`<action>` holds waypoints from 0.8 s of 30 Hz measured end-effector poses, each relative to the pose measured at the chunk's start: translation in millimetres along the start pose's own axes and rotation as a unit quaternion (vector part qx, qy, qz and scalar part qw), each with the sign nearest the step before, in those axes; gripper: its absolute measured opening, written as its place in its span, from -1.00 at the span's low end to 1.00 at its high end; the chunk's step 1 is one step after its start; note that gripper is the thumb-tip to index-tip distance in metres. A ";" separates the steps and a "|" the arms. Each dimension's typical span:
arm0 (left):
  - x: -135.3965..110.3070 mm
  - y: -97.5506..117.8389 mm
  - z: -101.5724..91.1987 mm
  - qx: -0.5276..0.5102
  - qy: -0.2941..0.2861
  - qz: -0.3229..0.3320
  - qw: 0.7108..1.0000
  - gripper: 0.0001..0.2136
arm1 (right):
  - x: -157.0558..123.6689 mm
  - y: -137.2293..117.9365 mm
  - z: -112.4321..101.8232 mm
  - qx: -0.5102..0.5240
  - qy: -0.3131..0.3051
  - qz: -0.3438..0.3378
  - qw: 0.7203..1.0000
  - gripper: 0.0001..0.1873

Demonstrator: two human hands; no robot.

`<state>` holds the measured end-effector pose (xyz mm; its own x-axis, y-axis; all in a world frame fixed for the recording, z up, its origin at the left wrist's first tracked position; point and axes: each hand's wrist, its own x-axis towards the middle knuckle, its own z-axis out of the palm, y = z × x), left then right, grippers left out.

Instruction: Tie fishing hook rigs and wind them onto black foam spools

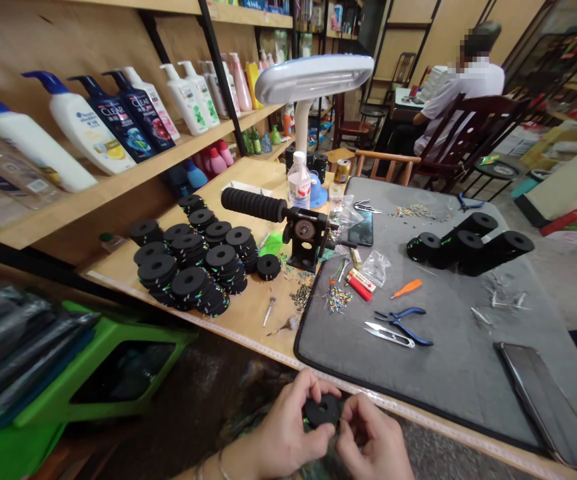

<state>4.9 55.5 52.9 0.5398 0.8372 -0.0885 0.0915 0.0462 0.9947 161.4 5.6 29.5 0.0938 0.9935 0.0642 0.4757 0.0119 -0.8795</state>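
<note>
A round black foam spool (322, 409) with a hole in its middle is gripped by my left hand (288, 420), fingers and thumb round its rim. My right hand (371, 437) is closed in a pinch at the spool's right edge; whatever lies between its fingertips is too small to make out. Both hands are just in front of the table edge. On the wood beyond them stand several stacks of similar foam spools (188, 283), with small coloured bits on their sides. A black winding device (306, 237) carries a row of foam discs (253, 203).
On the grey mat (448, 373) lie blue-handled pliers (406, 323), thread snips (389, 335), a red lighter (360, 288), coloured beads (338, 299) and a phone (538, 393). More spools (498, 252) lie at right. A lamp (313, 77) and bottle (299, 183) stand behind. A person (468, 87) sits farther back.
</note>
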 end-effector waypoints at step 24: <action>-2.4 -12.6 2.3 -0.077 -0.015 -0.010 0.997 -0.75 | 2.6 -14.4 -7.8 0.021 -0.007 0.046 0.999 -0.88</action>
<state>4.4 51.6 40.4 0.5634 0.8192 -0.1075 -0.0266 0.1481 0.9886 161.6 7.1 45.9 0.1222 0.9922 -0.0244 0.4278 -0.0748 -0.9008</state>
